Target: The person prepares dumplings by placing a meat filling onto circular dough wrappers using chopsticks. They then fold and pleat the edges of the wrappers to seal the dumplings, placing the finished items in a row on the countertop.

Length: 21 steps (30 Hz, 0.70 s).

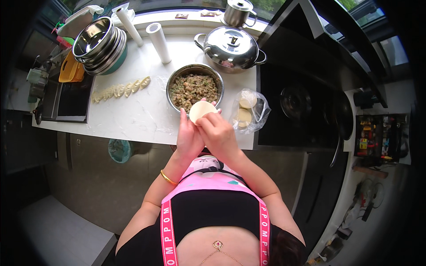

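Note:
A round dumpling wrapper [202, 110] lies over the fingers of my left hand [190, 136], which supports it from below. My right hand [219, 133] pinches the wrapper's near edge. Just beyond both hands, a steel bowl [169, 99] holds minced filling [193, 87], and my fingertips overlap its near rim. To the right, a clear plastic bag [263, 114] contains stacks of round wrappers [244, 117]. On the left of the white counter [133, 113], a slanting row of folded dumplings [128, 89] rests on what looks like clear film.
A lidded steel pot [231, 46] stands behind the bowl, beside a black cooktop [296, 129]. Two white rolls [159, 43] stand upright at the back. Stacked steel bowls [95, 40] and an orange basket [71, 69] are at the left, near the sink [71, 99].

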### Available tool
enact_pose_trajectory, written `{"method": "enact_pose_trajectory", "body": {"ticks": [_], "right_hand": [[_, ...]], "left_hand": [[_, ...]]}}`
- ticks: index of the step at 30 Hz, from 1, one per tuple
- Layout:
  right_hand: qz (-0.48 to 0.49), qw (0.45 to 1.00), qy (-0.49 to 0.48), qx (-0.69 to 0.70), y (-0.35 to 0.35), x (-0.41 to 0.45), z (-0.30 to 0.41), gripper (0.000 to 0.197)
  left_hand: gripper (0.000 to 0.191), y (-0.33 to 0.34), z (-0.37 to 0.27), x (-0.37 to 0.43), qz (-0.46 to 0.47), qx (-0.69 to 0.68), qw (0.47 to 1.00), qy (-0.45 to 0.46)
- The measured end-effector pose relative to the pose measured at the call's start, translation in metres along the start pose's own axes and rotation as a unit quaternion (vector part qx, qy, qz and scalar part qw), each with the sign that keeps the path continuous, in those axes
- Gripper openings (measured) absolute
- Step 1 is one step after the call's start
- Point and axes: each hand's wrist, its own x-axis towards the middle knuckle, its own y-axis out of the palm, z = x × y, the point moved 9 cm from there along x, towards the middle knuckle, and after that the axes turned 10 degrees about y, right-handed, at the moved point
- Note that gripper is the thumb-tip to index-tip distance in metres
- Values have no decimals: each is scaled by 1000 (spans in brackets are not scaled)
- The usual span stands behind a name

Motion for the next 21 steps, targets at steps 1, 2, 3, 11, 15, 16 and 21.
{"method": "enact_pose_trajectory", "body": {"ticks": [1,2,3,11,15,16,21], "right_hand": [[9,1000,8,-12,9,0,5,12],[7,1000,1,4,11,2,10,14],[6,1000,-6,21,13,4,17,16],[-90,996,23,-2,-17,-19,-10,16],[-118,975,184,-38,-21,-34,-105,12],[-109,978,168,-63,-13,-37,-121,14],[33,981,74,-174,36,-30,-150,37]], "left_hand": [[69,2,-8,0,-2,-13,1000,7],[68,3,-17,0,-4,-26,1000,14],[68,3,-26,0,-7,-38,999,22],[72,-11,-92,14,-21,-43,999,8],[78,-16,-123,19,-27,-60,998,-17],[77,-13,-131,19,9,-87,996,-22],[77,-12,-160,15,33,-125,990,-54]]}}
